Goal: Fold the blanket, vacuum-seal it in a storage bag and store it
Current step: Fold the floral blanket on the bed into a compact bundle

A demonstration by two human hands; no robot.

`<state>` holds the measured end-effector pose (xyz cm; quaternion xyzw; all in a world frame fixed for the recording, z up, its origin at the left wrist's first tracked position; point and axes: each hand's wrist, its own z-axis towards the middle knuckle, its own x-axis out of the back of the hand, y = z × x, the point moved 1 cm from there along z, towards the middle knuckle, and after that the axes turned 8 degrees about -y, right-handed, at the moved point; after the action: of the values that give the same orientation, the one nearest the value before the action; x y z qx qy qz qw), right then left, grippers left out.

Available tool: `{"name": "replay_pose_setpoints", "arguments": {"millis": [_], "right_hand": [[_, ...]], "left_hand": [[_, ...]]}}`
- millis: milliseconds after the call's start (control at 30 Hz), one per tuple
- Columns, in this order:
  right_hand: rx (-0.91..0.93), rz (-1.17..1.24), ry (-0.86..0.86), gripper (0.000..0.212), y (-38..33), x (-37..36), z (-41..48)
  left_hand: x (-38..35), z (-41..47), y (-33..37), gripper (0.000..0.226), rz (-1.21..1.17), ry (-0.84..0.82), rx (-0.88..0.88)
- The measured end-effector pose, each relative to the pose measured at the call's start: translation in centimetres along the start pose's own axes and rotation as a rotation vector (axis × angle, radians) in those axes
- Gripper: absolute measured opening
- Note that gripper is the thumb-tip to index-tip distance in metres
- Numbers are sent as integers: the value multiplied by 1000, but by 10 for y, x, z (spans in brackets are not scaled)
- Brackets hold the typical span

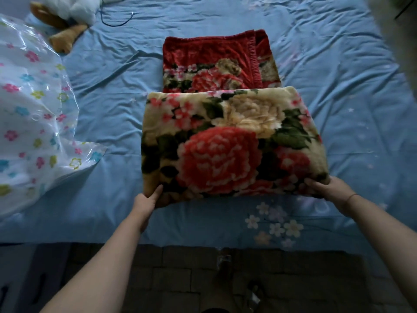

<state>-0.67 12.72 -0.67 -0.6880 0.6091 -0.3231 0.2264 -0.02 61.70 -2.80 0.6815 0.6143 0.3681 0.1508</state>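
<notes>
Floral blanket (225,143), half-folded, middle of the bed (338,86): plush, thick, probably heavy and floppy. Left hand (147,199) and right hand (327,188), each grip clamped on a corner nearest the bed edge. Best held there, layers together.

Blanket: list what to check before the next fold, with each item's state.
1. Left hand grips the near left corner of the blanket: ok.
2. Right hand grips the near right corner: ok.
3. Far red part lies flat on the bed sheet: ok.
4. Side edges of the layers line up: cannot tell.
5. Storage bag lies apart, left of the blanket: ok.
6. Storage bag's mouth open: cannot tell.
</notes>
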Motion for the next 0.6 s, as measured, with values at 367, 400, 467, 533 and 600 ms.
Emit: {"name": "replay_pose_setpoints", "arguments": {"millis": [367,400,467,533,600], "right_hand": [[-75,-271,-56,31,116,-5,-157],[-84,-278,-54,27,124,-4,-167],[-92,-290,-64,27,134,-2,-188],[-90,-264,-52,41,141,-3,-206],[-93,-221,-56,40,147,-4,-221]], "left_hand": [[7,-169,-127,45,70,34,137],[5,-181,-135,43,55,26,148],[6,-202,-146,41,43,17,163],[9,-217,-157,41,35,29,161],[12,-230,-165,40,23,40,161]]}}
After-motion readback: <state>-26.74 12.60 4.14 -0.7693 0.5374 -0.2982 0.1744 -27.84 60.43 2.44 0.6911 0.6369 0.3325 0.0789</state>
